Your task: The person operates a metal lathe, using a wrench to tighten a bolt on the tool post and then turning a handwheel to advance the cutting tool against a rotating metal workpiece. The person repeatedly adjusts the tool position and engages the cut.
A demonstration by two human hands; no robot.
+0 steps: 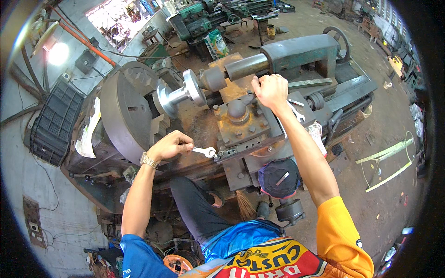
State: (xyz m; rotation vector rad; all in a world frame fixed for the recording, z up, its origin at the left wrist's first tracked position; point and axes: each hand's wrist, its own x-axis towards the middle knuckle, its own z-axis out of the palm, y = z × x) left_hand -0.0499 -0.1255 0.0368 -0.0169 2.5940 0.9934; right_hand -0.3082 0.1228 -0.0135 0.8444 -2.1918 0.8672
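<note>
Wrench (200, 150): is gleaming silver, slim, with a rounded head; its other end is hiding inside the left hand (169, 146).
Wrench place: is sitting just left of the tool post (242, 131), its head beside the end bolt; whether they are touching, I cannot tell.
Wrench axis: is running roughly left to right, dipping slightly, the head pointing toward the tool post.
Left fingers: are pinching the wrench handle between thumb and forefinger.
Right hand (271, 91): its fingers are curling tightly around the lever (250, 99) atop the tool post.
Lever axis: is slanting away and rightward from the tool post's dome.
Workpiece (180, 96): is shining, flanged, lying beyond and left of the tool post, beside the chuck (121, 113).
Black crate (53, 124): is standing far left of the tool post, its contents not showing clearly.
Yellow can (271, 31): is standing well beyond the tool post, its contents too small to tell.
</note>
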